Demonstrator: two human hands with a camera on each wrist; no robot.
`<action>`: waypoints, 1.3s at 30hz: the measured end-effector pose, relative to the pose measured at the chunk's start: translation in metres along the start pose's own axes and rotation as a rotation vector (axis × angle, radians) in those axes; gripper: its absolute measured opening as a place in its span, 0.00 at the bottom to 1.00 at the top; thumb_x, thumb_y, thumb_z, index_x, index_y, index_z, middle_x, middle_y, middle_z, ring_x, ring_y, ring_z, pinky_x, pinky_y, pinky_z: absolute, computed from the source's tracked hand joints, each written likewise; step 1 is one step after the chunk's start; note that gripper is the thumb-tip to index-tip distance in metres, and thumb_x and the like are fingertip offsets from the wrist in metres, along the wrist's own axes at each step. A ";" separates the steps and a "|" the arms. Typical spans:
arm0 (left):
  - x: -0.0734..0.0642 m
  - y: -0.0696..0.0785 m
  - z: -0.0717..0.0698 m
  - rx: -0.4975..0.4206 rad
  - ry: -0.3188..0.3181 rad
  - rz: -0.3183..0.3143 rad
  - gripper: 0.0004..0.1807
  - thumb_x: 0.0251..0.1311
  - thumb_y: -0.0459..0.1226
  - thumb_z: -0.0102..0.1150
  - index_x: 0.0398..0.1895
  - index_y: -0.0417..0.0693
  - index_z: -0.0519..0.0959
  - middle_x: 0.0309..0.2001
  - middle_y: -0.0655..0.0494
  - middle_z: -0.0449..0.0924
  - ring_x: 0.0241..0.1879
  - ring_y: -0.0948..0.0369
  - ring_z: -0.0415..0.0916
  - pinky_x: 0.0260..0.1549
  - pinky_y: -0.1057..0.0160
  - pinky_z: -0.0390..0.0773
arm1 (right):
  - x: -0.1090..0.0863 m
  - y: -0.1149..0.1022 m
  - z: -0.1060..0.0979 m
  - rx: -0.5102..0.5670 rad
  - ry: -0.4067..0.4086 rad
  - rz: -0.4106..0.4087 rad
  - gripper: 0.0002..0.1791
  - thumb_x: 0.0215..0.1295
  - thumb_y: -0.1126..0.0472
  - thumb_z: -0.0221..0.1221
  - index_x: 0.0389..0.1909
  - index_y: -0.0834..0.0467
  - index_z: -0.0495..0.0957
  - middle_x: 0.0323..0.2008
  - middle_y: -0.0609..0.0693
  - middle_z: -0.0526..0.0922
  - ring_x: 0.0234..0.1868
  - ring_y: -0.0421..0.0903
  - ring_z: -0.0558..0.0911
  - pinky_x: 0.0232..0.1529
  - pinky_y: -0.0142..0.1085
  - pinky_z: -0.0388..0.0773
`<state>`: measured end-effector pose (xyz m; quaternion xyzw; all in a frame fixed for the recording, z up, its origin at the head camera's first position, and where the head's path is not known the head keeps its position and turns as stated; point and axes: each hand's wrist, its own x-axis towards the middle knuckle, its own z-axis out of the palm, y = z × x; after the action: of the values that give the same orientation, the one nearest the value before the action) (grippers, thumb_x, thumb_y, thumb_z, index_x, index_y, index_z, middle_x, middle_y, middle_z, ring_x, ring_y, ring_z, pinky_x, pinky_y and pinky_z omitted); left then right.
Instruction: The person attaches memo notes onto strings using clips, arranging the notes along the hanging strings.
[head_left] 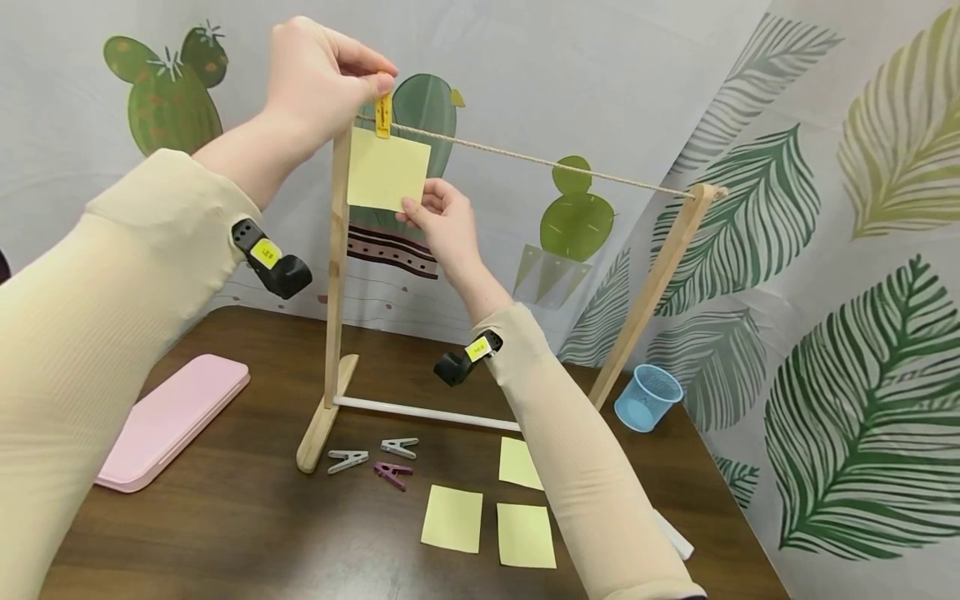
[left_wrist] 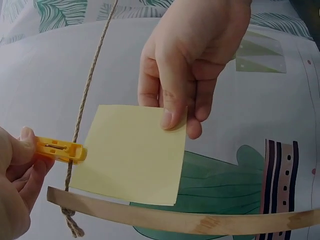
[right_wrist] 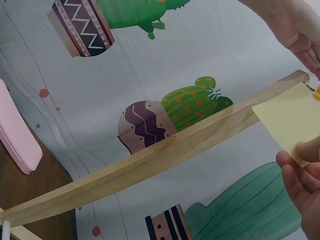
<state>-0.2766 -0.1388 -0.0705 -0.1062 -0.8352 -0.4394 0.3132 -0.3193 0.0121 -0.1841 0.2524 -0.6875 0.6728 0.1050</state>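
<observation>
My left hand (head_left: 318, 79) pinches the upper end of a yellow clothespin (head_left: 383, 117) at the left end of a twine line (head_left: 525, 157). Below the line hangs a pale yellow sticky note (head_left: 386, 171), its top edge at the clothespin's jaws. With thumb and fingers, my right hand (head_left: 446, 221) holds the note's lower right corner. In the left wrist view the clothespin (left_wrist: 60, 149) lies across the twine and its tip meets the note (left_wrist: 132, 155). The right wrist view shows the note (right_wrist: 287, 117) in front of the wooden post (right_wrist: 150, 155).
A wooden frame (head_left: 337, 275) with a white crossbar (head_left: 427, 410) stands on the brown table (head_left: 247, 533). Several clothespins, one of them purple (head_left: 392, 475), lie near its left foot. Three sticky notes (head_left: 452, 518) lie front right. A pink case (head_left: 176, 417) and blue mesh cup (head_left: 647, 400) flank the frame.
</observation>
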 end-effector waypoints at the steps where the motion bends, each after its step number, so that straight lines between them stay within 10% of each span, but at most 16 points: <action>1: 0.000 0.000 0.000 0.012 0.001 -0.003 0.15 0.63 0.45 0.63 0.47 0.46 0.87 0.45 0.61 0.87 0.35 0.75 0.75 0.35 0.75 0.70 | 0.000 -0.001 0.000 0.002 0.001 0.001 0.12 0.66 0.72 0.58 0.48 0.73 0.74 0.32 0.53 0.81 0.32 0.50 0.84 0.38 0.29 0.81; 5: -0.001 0.000 0.001 0.039 -0.006 -0.004 0.16 0.64 0.45 0.62 0.48 0.46 0.86 0.47 0.58 0.87 0.33 0.77 0.74 0.34 0.75 0.70 | 0.001 -0.004 0.001 0.008 0.003 0.005 0.12 0.66 0.72 0.58 0.49 0.73 0.74 0.33 0.54 0.81 0.28 0.38 0.81 0.38 0.30 0.81; 28: -0.004 -0.004 0.001 0.177 -0.048 0.083 0.20 0.63 0.45 0.62 0.56 0.49 0.81 0.54 0.45 0.82 0.29 0.83 0.69 0.33 0.80 0.69 | 0.003 -0.002 0.001 -0.028 0.015 0.004 0.13 0.67 0.71 0.57 0.50 0.72 0.75 0.42 0.64 0.83 0.31 0.41 0.82 0.40 0.31 0.82; 39: -0.008 -0.010 -0.003 0.125 -0.109 0.086 0.25 0.63 0.47 0.61 0.62 0.48 0.77 0.60 0.45 0.78 0.52 0.67 0.80 0.52 0.70 0.77 | 0.002 0.006 -0.002 -0.043 -0.003 0.004 0.13 0.68 0.69 0.57 0.51 0.71 0.75 0.46 0.68 0.82 0.32 0.41 0.83 0.44 0.35 0.81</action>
<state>-0.2734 -0.1462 -0.0804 -0.1459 -0.8715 -0.3661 0.2919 -0.3244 0.0137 -0.1887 0.2498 -0.7024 0.6576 0.1083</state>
